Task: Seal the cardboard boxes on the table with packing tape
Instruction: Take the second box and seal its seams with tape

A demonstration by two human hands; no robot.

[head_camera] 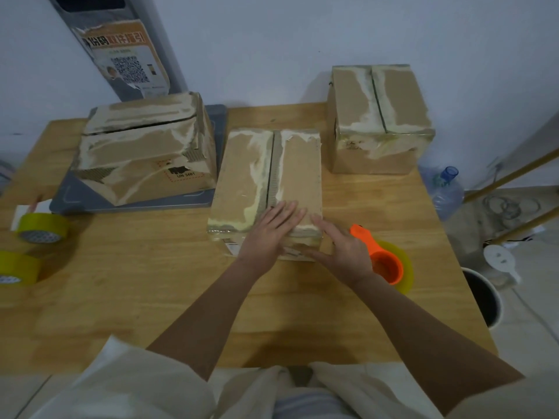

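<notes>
Three worn cardboard boxes stand on the wooden table (pixel 151 282). The middle box (pixel 298 170) lies closest to me, its top flaps closed along a centre seam. My left hand (pixel 269 234) presses flat on the near end of its top, fingers straight. My right hand (pixel 338 252) lies flat against the box's near right corner, thumb along the front face. An orange tape dispenser with a yellow tape roll (pixel 390 264) lies on the table just right of my right hand. The left box (pixel 145 146) has a gaping top seam. The right box (pixel 378 116) stands at the far right.
Two spare yellow tape rolls (pixel 42 228) (pixel 16 267) lie at the table's left edge. The left box sits on a grey tray (pixel 78 198). A blue water jug (pixel 446 189) and a dark bin (pixel 481 297) stand on the floor to the right.
</notes>
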